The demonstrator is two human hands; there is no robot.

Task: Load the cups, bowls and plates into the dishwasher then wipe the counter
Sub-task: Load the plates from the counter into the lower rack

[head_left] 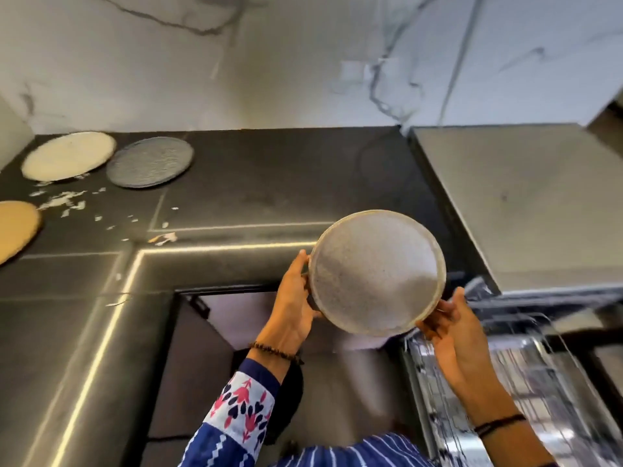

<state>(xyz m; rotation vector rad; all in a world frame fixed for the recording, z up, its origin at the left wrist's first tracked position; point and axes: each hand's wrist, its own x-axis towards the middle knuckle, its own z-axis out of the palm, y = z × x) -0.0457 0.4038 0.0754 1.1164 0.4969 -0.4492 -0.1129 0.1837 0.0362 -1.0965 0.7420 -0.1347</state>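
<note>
While the plate [376, 273] hangs tilted, left hand [296, 298] and right hand [451, 328] — both clamp it.

left sleeve [242, 409]: dark blue, white zigzag lines, broad white band printed with pink flowers and navy hearts | left hand [296, 298]: bracelet of small dark brown beads [276, 351] at wrist | right hand [451, 335]: thin black bands [499, 424] at wrist | torso garment [354, 453]: blue, thin white stripes
</note>
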